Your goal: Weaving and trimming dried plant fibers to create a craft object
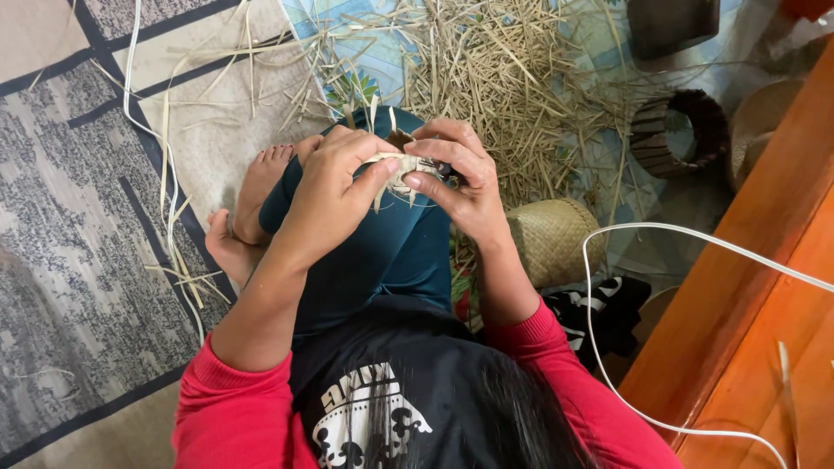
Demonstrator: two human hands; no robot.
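A small woven piece of pale flat straw strips (401, 167) was held above the knee in teal trousers (382, 252), pinched between both hands. The left hand (334, 187) was closed on its near edge, thumb pressed flat; the right hand (460, 178) gripped the far side. A pile of loose dry straw (495, 78) lay beyond, and a finished woven straw basket (552, 239) rested just beside the right forearm.

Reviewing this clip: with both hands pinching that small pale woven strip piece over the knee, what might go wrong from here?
1. The small pale woven strip piece is pinched only at the tips of the left hand and right hand; loose strip ends may slip and unravel.
2. If dropped, it could vanish among the scattered dry straw cuttings.
3. The thin white cord loops beside the right sleeve and might snag.
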